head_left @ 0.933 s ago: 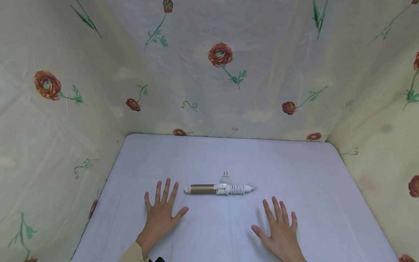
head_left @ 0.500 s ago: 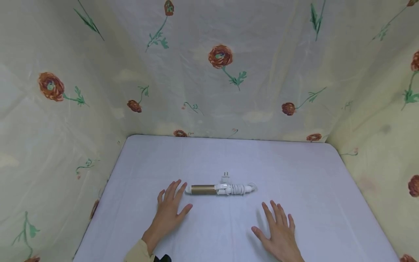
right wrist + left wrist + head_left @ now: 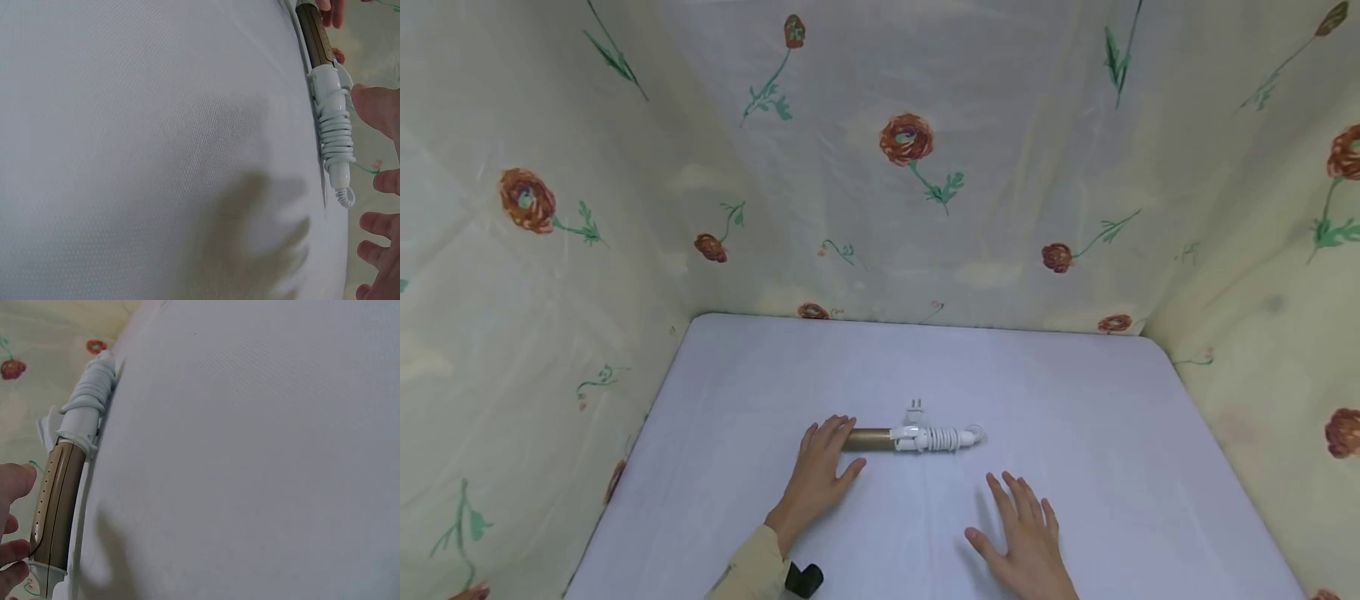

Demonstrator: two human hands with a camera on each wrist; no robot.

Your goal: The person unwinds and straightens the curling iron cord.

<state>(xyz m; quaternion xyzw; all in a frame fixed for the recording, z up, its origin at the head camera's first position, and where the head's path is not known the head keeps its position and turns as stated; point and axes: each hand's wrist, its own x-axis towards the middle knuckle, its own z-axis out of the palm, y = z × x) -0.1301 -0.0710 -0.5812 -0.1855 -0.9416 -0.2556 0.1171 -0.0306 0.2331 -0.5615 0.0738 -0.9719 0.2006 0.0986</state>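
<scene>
A hair iron with a gold-brown barrel point(image 3: 871, 439) and a white handle wrapped in its cord point(image 3: 942, 439) lies sideways on the table, its two-pin plug point(image 3: 914, 411) behind it. My left hand point(image 3: 817, 475) is at the barrel's left end and covers the tip, fingers extended and slightly bent; whether they touch it I cannot tell. In the left wrist view, the fingertips point(image 3: 17, 551) are beside the barrel point(image 3: 59, 506). My right hand point(image 3: 1027, 538) hovers with spread fingers to the right of and nearer than the handle, holding nothing.
A white cloth covers the table point(image 3: 760, 358). Flower-patterned curtains point(image 3: 985, 167) enclose its back and both sides. A dark object point(image 3: 805, 580) is at the left wrist, by the beige sleeve point(image 3: 752, 570).
My left hand has moved right, from beside the hair iron to its barrel end, with the fingers drawn closer together. My right hand has shifted slightly left and nearer.
</scene>
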